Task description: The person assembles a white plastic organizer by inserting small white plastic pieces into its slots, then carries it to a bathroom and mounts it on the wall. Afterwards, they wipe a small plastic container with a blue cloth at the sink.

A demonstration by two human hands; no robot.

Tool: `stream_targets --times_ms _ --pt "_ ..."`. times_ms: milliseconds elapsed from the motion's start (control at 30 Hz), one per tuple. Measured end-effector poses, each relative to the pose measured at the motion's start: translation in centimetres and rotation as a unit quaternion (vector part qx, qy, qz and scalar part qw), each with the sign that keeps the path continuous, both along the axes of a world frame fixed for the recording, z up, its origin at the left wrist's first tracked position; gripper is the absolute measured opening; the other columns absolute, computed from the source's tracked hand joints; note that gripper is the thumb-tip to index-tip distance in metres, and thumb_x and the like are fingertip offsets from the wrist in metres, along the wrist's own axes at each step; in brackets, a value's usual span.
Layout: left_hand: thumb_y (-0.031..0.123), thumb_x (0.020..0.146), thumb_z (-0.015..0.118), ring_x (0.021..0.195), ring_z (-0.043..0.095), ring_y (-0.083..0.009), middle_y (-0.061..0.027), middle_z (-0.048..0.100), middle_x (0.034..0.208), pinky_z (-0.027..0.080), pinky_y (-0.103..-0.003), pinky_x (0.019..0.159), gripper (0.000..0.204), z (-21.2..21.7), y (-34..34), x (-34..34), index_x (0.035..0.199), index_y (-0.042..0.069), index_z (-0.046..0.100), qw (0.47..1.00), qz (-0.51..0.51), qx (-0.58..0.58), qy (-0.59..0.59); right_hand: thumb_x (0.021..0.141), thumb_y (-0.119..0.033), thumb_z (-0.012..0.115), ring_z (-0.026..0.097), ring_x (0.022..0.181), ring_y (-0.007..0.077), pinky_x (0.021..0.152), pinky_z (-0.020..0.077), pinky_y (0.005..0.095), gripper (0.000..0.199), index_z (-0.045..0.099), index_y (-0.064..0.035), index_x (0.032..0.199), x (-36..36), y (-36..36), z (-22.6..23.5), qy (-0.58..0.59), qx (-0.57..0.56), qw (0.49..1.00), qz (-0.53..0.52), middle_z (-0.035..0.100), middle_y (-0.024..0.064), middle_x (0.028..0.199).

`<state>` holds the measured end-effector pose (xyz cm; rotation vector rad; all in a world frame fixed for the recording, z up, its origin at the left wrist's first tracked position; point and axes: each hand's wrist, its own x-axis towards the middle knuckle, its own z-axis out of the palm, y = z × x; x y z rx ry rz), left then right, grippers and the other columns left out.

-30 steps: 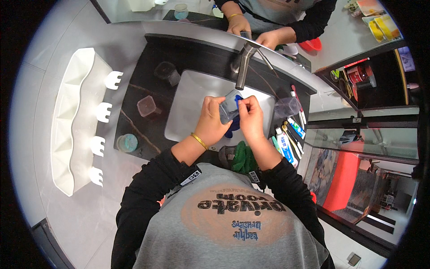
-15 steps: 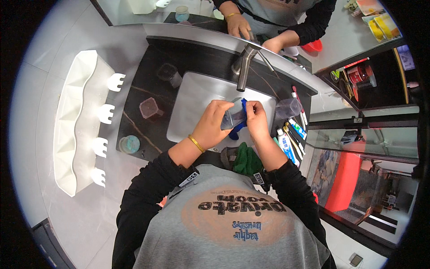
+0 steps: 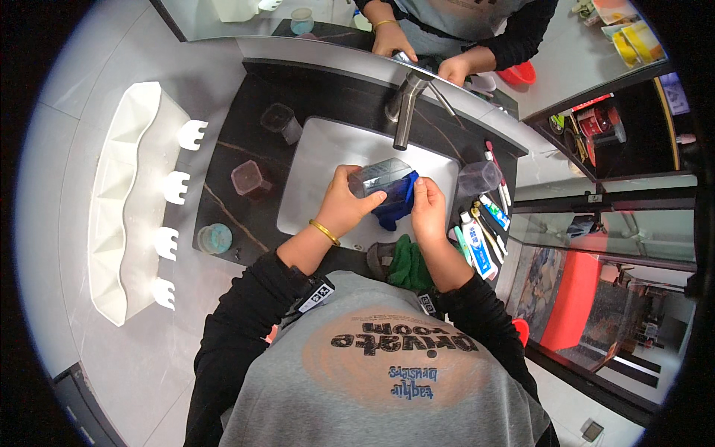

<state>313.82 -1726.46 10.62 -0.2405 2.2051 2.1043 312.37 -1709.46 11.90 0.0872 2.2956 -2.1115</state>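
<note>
While left hand fingers wrap the grey translucent cup from its left side, right hand fingers pinch a blue cloth against the cup's right end; cup lies on its side between both hands, long axis left-right, mouth toward the right hand as far as shows; all held over the white sink basin, below the faucet

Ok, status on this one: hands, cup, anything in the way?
Left hand grips clear cup over sink. Right hand presses blue cloth against it. Faucet behind, clear of both.
</note>
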Motion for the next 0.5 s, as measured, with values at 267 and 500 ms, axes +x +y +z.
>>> stream_targets --times_ms 267,500 --pt "0.019 0.062 0.079 0.101 0.049 -0.0322 -0.0194 0.047 0.107 0.041 -0.039 0.089 0.066 1.7 1.8 0.1 0.112 -0.001 0.041 0.969 0.047 -0.193 0.147 0.09 -0.01 0.056 0.048 0.069 0.0082 0.062 0.0422 0.0245 0.009 0.054 -0.0022 0.088 0.8 -2.9 2.4 0.222 0.217 0.943 0.119 0.053 0.0025 0.073" --pt "0.009 0.062 0.075 0.103 0.044 -0.0362 -0.0197 0.041 0.11 0.039 -0.04 0.091 0.062 2.6 2.5 0.4 0.112 -0.001 0.039 0.958 0.004 -0.203 0.203 0.088 -0.008 0.056 0.053 0.062 0.0167 0.06 0.0453 0.0301 0.009 0.052 -0.0007 0.086 -0.4 -1.6 2.4 0.079 0.183 0.979 -0.041 0.056 0.0092 0.069"
